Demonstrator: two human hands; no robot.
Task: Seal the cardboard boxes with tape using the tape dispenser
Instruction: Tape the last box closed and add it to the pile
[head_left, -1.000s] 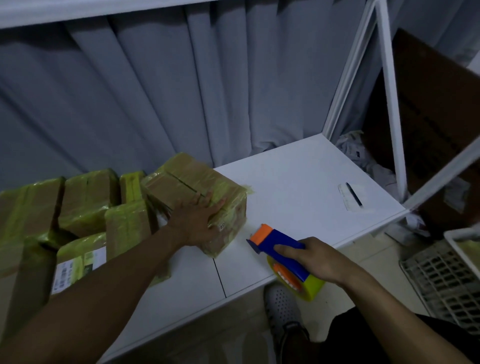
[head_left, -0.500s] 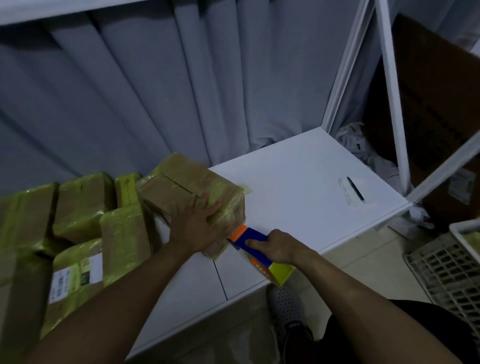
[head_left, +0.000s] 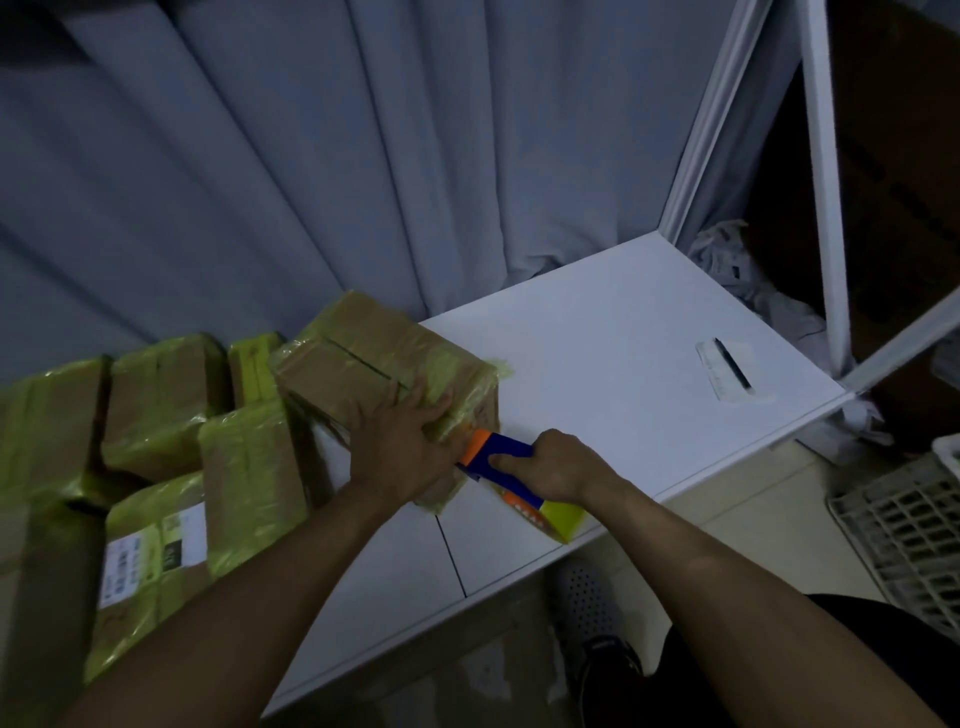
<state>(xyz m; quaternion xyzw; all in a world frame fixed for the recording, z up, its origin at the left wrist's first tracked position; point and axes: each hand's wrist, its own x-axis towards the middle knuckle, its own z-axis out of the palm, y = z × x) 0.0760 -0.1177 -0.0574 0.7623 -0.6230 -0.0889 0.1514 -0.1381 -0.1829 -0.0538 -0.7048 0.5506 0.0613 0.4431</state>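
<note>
Grey curtain (head_left: 311, 182) at back. White table (head_left: 623, 353) in front of it. Taped boxes (head_left: 156, 405) piled at the table's left end. One box (head_left: 363, 348) on the table at the pile's right side, yellowish tape over its top and near corner. Left hand (head_left: 400, 452) lies flat on the box's near top edge, fingers straight and spread, pressing; it grips nothing. Right hand (head_left: 550, 465) is curled round the dispenser (head_left: 501, 457) handle, just right of the left hand. The dispenser's orange head touches the box's near side. Yellow roll (head_left: 563, 519) near the table's front edge. Pen (head_left: 731, 364) on a slip (head_left: 714, 374), far right, well apart.
</note>
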